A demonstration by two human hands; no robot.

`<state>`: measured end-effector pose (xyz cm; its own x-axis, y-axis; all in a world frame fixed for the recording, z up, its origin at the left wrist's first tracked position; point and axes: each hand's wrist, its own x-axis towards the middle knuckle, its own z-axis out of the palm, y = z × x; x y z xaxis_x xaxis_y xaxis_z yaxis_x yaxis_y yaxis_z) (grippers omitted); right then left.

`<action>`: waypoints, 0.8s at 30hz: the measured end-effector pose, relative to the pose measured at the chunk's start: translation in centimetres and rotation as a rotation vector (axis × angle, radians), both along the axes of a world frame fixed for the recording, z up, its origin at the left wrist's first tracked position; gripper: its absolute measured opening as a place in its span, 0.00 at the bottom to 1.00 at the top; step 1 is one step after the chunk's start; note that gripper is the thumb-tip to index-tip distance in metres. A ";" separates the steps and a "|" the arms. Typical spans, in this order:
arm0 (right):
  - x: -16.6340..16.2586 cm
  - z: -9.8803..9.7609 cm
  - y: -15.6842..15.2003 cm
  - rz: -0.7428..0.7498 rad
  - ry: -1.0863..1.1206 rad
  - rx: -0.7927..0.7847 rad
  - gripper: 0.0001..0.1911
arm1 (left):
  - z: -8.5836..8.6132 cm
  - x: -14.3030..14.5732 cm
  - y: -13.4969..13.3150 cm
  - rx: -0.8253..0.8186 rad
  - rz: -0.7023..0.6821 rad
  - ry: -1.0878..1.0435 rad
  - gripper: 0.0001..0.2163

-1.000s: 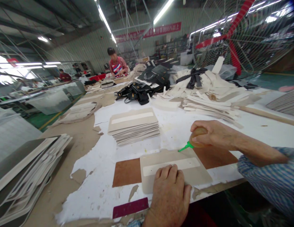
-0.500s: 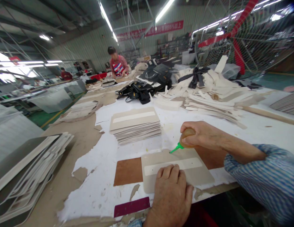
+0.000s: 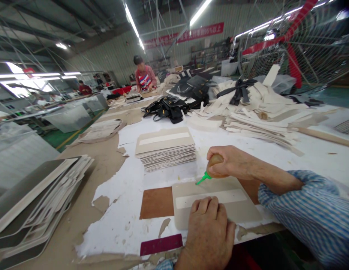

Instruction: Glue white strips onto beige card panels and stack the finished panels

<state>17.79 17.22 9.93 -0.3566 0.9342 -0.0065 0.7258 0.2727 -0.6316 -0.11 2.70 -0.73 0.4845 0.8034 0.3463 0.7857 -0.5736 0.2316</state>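
Observation:
My right hand point(image 3: 229, 159) is wrapped around an amber glue bottle point(image 3: 215, 165) with a green nozzle. The bottle tilts down to the left, its tip at or just above the far edge of a beige panel point(image 3: 241, 212). A pale strip point(image 3: 230, 197) with small dark dots runs across that panel. My left hand point(image 3: 208, 232) lies flat on the panel's near part, fingers stretched forward and covering some of the strip. Brown leather-like pieces point(image 3: 156, 202) show at both sides from under the panel.
A neat stack of similar panels point(image 3: 165, 150) stands ahead. Dark panels point(image 3: 36, 210) are piled at left, a maroon strip point(image 3: 161, 245) near the front edge. Black bag parts point(image 3: 170, 108), pale scraps point(image 3: 261, 127), a large fan point(image 3: 289, 41) and a co-worker point(image 3: 145, 78) are farther back.
The bottle's nozzle tip has moved left along the panel's far edge with my right hand. My left hand stays on the panel. The whole view has shifted slightly.

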 end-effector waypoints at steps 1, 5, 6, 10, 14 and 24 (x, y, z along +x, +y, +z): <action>-0.1 0.0 0.0 0.006 0.004 -0.002 0.12 | 0.0 0.0 0.0 -0.006 -0.002 0.002 0.15; -0.7 0.2 -0.1 0.030 0.020 -0.010 0.12 | -0.1 0.0 0.1 -0.026 0.000 0.007 0.15; -0.9 0.3 -0.2 0.035 0.024 -0.013 0.12 | -0.1 0.0 0.1 -0.024 0.001 0.006 0.15; -1.5 0.7 -0.3 0.056 0.054 -0.030 0.13 | -0.2 0.0 0.0 0.005 0.002 0.000 0.15; -2.4 0.1 -0.3 0.063 0.123 -0.060 0.14 | -0.2 0.0 -0.1 0.015 0.004 0.003 0.14; -0.2 -2.7 -1.8 -0.092 0.581 -0.148 0.33 | -4.9 0.5 1.4 0.298 0.064 -0.091 0.18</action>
